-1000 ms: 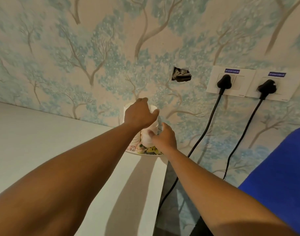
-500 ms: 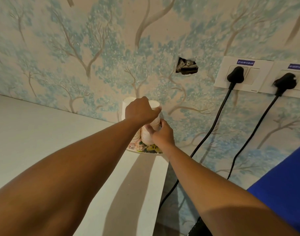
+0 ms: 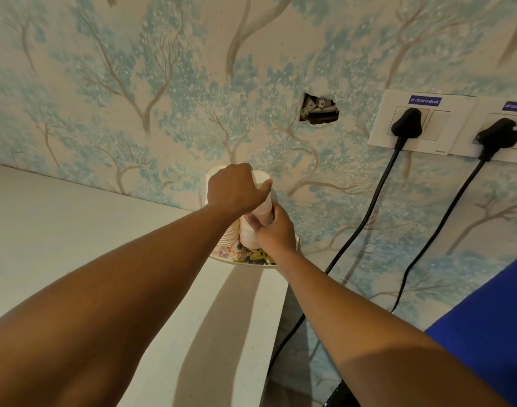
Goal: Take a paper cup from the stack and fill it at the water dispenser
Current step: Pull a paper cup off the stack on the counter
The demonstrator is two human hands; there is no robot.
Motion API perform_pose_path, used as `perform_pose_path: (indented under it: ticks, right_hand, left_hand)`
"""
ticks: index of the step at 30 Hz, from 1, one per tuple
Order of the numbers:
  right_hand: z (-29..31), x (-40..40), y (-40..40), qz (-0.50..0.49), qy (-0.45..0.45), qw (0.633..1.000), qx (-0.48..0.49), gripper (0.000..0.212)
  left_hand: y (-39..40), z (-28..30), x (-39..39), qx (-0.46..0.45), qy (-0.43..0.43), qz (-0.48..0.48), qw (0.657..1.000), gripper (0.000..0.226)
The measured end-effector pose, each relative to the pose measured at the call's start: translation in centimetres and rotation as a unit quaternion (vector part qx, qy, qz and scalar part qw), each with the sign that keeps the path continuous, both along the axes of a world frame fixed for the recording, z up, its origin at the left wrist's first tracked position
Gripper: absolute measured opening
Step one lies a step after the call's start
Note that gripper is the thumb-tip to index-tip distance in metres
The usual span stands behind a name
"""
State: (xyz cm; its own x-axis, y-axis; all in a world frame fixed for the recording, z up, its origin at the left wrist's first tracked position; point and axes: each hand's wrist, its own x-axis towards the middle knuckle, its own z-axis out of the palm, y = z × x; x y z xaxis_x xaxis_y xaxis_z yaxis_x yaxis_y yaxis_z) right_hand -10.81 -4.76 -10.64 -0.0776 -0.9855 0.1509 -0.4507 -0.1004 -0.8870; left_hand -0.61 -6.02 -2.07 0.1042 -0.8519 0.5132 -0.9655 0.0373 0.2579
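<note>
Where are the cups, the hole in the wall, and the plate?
cups (image 3: 248, 233): head view, side of the stack.
hole (image 3: 320, 114): head view, dark middle.
plate (image 3: 251, 261): head view, flowery front rim.

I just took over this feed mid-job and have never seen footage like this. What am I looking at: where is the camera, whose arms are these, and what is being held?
There is no machine here: a person works with two bare hands, and the single camera sits on their head, looking forward and down along both arms.

The left hand grips the upper part of a paper cup from above. The right hand holds the stack of cups lower down, apparently steadying it so the top cup can come free.

The stack stands on a patterned plate at the end of a pale counter, against tree-patterned wallpaper. A second stack stands just to its left.

On the wall to the right are two sockets with black plugs and cables, and a broken hole. The blue shape at lower right is only partly in view. No water shows yet.
</note>
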Motion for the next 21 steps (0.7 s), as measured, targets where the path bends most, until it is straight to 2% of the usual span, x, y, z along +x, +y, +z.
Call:
perform_pose_path:
  ticks: [9,14,21]
  right_hand:
    - [-0.8,-0.3,0.0,-0.002,-0.006,1.000,-0.007,0.070]
    - [-1.2,-0.3,-0.2,0.002,-0.076,0.997,0.008,0.072]
    - [-1.5,0.0,-0.1,0.017,-0.114,0.993,-0.002,0.075]
  left_hand:
    - [-0.2,-0.4,0.4,-0.021,0.002,-0.017,1.000,0.060]
    - [-0.4,0.0,0.9,-0.010,-0.021,-0.036,0.999,0.061]
    - [-0.2,0.3,0.5,0.001,-0.059,-0.039,0.998,0.061]
